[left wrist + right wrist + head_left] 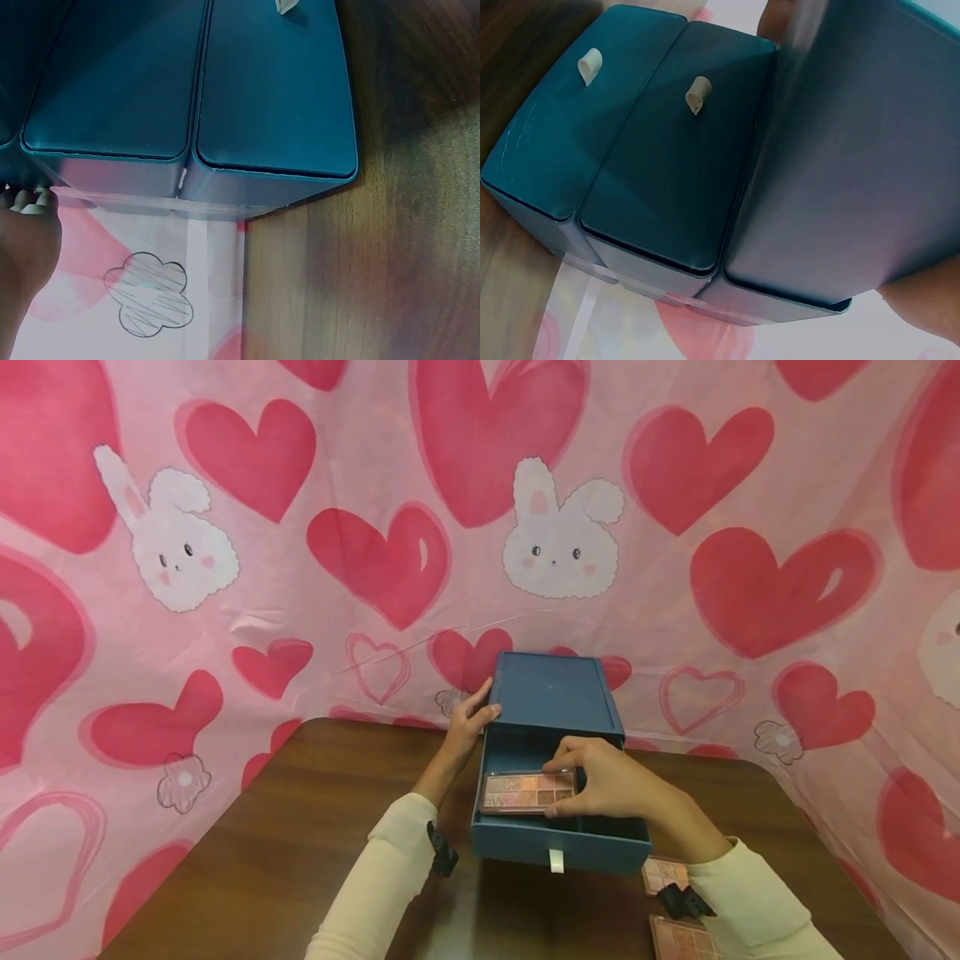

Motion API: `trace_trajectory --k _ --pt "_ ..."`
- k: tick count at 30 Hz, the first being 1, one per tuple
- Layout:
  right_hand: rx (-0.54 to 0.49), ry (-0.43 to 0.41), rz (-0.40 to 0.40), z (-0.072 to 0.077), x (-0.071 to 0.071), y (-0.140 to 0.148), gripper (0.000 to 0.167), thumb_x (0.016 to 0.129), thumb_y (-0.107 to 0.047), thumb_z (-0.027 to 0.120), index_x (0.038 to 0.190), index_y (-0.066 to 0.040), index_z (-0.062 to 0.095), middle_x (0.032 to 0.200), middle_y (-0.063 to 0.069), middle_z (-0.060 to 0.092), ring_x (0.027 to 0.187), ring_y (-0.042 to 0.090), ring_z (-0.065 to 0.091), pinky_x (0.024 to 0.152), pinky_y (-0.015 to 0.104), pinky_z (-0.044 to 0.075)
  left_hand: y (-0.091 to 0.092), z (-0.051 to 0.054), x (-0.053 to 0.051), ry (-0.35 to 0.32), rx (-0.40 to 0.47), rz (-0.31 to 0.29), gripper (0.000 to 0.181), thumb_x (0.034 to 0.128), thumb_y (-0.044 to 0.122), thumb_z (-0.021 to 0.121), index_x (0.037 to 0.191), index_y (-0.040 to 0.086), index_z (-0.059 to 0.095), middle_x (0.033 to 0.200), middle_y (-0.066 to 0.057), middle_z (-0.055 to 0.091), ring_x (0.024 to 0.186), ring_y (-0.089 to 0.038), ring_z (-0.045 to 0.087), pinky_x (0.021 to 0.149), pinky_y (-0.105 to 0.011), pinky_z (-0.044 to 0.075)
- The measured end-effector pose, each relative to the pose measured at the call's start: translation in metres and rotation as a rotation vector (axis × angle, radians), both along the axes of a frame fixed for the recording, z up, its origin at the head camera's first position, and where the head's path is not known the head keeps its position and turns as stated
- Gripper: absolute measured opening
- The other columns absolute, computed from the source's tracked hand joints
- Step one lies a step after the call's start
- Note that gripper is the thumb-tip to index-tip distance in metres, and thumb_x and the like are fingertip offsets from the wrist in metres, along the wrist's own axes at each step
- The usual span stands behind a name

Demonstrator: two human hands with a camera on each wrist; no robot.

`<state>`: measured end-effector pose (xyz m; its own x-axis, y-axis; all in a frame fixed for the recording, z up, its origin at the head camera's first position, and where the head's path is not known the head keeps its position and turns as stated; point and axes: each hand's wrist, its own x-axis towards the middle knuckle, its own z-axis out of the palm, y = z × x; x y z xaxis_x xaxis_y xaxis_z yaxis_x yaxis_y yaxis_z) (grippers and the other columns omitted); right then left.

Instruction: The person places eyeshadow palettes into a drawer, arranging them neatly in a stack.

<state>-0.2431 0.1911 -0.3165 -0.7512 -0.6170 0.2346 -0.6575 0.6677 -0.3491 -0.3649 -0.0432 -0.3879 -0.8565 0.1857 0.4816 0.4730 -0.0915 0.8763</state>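
A blue drawer unit (551, 689) stands at the back of the table, its top drawer (525, 845) pulled out. Over this drawer, my right hand (607, 777) pinches an eyeshadow palette (517, 795) by its right end, thumb at the near edge and fingers at the far edge. The palette lies flat at the drawer's left side and shows pink and brown pans. With fairly straight fingers, my left hand (467, 727) rests against the unit's left side. The pulled-out drawer (855, 150) hides the palette in the right wrist view.
Two more palettes, a small one (663, 874) and a larger one (681, 939), lie on the wooden table (300, 843) near my right forearm. Below the pulled-out drawer are closed drawers (682, 150) with pale pull tabs. A heart-patterned pink cloth (375, 460) hangs behind.
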Motion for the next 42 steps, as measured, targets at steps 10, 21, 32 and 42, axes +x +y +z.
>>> trace_trajectory --k 10,21,32,42 --pt "0.188 0.106 -0.096 -0.002 0.008 -0.002 0.058 0.073 -0.054 0.084 0.118 -0.017 0.077 0.102 -0.008 0.071 0.084 0.005 0.060 0.072 0.025 0.054 0.000 0.002 0.003 0.002 -0.035 0.037 0.067 0.0904 0.020 0.054 0.154 0.003 0.042 0.131 -0.024 0.067 0.098 -0.004 0.066 0.077 -0.017 0.045" --pt "0.069 0.021 -0.094 0.001 0.018 0.020 0.054 0.083 -0.040 0.081 0.124 -0.006 0.073 0.121 0.007 0.076 0.118 0.030 0.068 0.117 0.067 0.028 -0.003 0.002 0.004 -0.023 -0.024 0.038 0.063 0.0931 0.017 0.054 0.154 0.005 0.043 0.141 -0.032 0.057 0.098 -0.001 0.064 0.084 -0.013 0.049" --pt "-0.204 -0.036 -0.163 0.003 0.046 0.057 0.045 0.090 -0.030 0.076 0.129 -0.009 0.070 0.130 0.011 0.071 0.125 0.036 0.062 0.097 0.060 0.052 0.000 0.000 0.002 0.005 -0.007 0.037 0.062 0.0913 0.016 0.053 0.152 0.002 0.045 0.133 -0.034 0.061 0.091 0.008 0.059 0.083 -0.013 0.047" --pt "-0.329 0.106 -0.263 -0.013 0.064 0.101 0.038 0.090 -0.015 0.075 0.126 -0.026 0.071 0.122 -0.009 0.073 0.114 -0.017 0.054 0.091 0.008 0.044 0.002 0.000 0.000 0.024 0.014 0.021 0.064 0.0902 0.016 0.055 0.152 0.000 0.044 0.128 -0.039 0.061 0.095 0.006 0.060 0.090 -0.012 0.048"
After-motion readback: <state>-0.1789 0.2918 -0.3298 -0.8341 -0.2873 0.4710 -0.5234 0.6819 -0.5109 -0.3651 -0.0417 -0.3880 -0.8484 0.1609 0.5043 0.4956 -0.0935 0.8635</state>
